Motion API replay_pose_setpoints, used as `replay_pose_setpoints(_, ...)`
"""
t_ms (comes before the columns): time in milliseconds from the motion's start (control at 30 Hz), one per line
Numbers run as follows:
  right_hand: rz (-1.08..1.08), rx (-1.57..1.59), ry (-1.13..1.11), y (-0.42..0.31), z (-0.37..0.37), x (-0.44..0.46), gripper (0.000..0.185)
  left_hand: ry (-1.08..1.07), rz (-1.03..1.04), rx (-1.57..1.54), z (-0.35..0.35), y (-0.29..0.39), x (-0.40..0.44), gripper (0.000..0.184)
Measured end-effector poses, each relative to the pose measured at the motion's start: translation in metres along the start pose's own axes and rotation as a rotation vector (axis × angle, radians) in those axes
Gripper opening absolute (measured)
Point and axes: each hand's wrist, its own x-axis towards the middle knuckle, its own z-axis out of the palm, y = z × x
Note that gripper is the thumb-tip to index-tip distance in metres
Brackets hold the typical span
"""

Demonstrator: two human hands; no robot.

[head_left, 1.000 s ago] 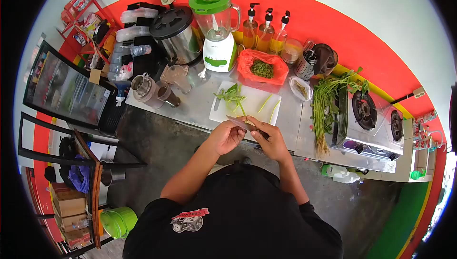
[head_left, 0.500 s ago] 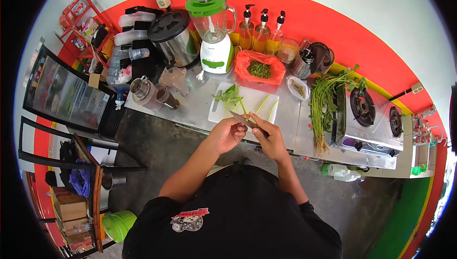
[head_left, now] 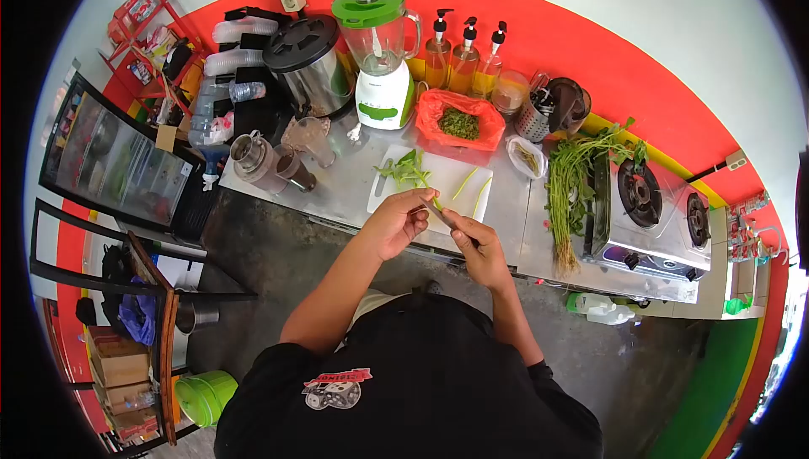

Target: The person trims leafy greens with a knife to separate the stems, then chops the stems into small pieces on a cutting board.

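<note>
My right hand (head_left: 479, 246) is closed round a knife (head_left: 436, 213), its blade pointing up and left toward my other hand. Fingers pinched, my left hand (head_left: 398, 221) holds a green stem (head_left: 436, 201) at the blade. Leaves (head_left: 406, 169) lie over the left part of a white cutting board (head_left: 388, 199), just beyond my hands. Cut stem pieces (head_left: 465, 183) rest on the board's right side. Behind it, an orange-red plastic bag (head_left: 430, 118) holds chopped greens (head_left: 459, 123).
A blender (head_left: 383, 96) and pump bottles (head_left: 463, 63) stand at the back. Long-rooted greens (head_left: 566, 198) lie beside a gas stove (head_left: 653, 206) on the right. At the left are a steel container (head_left: 313, 71) and a dark-filled cup (head_left: 295, 172). A clear bag (head_left: 527, 157) sits right of the board.
My left hand has moved up slightly, its fingers now at the stem and over the knife's tip. Less of the blade shows. The view has shifted slightly.
</note>
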Motion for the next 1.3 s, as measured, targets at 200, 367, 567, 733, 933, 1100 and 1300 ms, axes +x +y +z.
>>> replay_pose_setpoints(200,0.021,0.102,0.024,0.000,0.000,-0.003,0.038,0.027,0.057,0.147,0.006,-0.009,-0.002,0.012)
replay_pose_setpoints(367,0.068,0.158,0.016,0.007,-0.002,-0.008,0.041,-0.088,0.047,0.196,0.007,-0.014,-0.002,0.014)
replay_pose_setpoints(567,0.111,0.258,0.015,0.014,-0.003,-0.014,0.040,0.030,0.093,0.245,0.016,-0.006,-0.004,0.017)
replay_pose_setpoints(733,0.139,0.290,0.014,0.012,-0.002,-0.017,0.041,0.026,0.153,0.309,0.019,-0.014,-0.004,0.010)
replay_pose_setpoints(933,0.114,0.266,0.055,0.010,-0.002,-0.018,0.041,0.006,0.212,0.291,0.022,-0.027,-0.004,0.018)
replay_pose_setpoints(1100,0.059,0.229,0.068,0.014,0.001,-0.021,0.047,0.052,0.232,0.234,0.030,-0.022,-0.006,0.017)
replay_pose_setpoints(1300,0.074,0.286,0.068,0.013,0.001,-0.026,0.048,0.024,0.283,0.317,0.028,-0.027,-0.009,0.015)
